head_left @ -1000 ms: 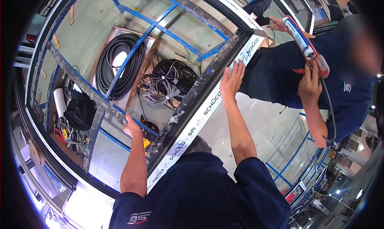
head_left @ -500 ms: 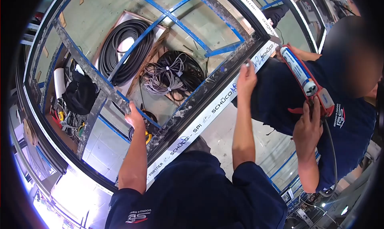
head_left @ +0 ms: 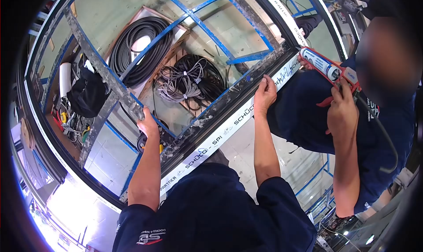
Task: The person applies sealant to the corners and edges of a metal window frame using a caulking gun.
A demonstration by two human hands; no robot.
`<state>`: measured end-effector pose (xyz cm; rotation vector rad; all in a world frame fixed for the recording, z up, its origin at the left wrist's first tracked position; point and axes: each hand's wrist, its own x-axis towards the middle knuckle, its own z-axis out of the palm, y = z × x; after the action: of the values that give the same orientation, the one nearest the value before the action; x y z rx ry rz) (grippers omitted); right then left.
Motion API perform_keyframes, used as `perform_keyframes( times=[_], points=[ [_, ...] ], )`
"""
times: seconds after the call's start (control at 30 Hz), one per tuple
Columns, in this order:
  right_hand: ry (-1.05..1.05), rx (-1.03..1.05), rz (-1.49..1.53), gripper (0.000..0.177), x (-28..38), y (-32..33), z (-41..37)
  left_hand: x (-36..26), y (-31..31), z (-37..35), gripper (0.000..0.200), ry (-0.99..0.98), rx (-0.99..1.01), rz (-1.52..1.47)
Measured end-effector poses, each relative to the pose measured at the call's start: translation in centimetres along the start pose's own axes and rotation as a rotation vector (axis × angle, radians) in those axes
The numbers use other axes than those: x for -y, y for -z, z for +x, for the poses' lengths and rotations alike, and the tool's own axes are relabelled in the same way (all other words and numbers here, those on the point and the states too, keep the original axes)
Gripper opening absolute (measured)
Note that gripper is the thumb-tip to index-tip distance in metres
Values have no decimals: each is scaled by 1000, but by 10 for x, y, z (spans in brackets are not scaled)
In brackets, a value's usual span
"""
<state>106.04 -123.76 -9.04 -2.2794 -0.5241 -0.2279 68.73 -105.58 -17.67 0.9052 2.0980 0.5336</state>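
Observation:
A large black window frame (head_left: pixel 207 131) stretches before me, its near side covered in white printed tape (head_left: pixel 216 141). My left hand (head_left: pixel 149 123) is closed round a paint-worn blue bar (head_left: pixel 125 93) of the metal stand beneath the frame. Over the taped edge, my right hand (head_left: pixel 265 95) has its fingers pressed together at the frame; whatever they hold is hidden. To my right, a co-worker (head_left: pixel 317 102) holds a red caulking gun (head_left: pixel 348 78) with a white-and-blue cartridge (head_left: pixel 319 63), its front end at the frame's corner.
Under the stand lie a coil of black rubber gasket (head_left: pixel 116 53) and bundled grey cables (head_left: pixel 180 91). A black bag (head_left: pixel 88 93) and tangled tools sit in a box at the left. A hose (head_left: pixel 390 142) hangs from the caulking gun.
My right hand has lowered from a raised pinch to the frame edge. The co-worker's caulking gun has moved left and up, toward the frame corner. My left hand stays on the bar.

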Motion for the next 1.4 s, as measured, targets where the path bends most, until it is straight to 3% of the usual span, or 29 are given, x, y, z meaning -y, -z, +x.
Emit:
perform_keyframes(
  times=[0.23, 0.27, 0.37, 0.97, 1.2, 1.4],
  points=[
    [-17, -13, 42, 22, -9, -4, -2, 26, -9, 17, 56, -233, -80, -31],
    [-15, -11, 29, 22, -10, -5, -2, 1, 0, 0, 61, -40, -16, 25],
    [-28, 17, 19, 22, -11, -4, -2, -1, 1, 0, 63, -2, 15, 4],
    [-14, 16, -1, 18, -10, -5, -4, 0, 1, -1, 59, -13, 48, -74],
    [7, 14, -7, 17, -7, -4, -4, 26, -10, 17, 46, -210, -34, -83],
    [5, 7, 0, 15, -7, -4, -4, 20, -8, 13, 48, -132, -35, -54]
  ],
)
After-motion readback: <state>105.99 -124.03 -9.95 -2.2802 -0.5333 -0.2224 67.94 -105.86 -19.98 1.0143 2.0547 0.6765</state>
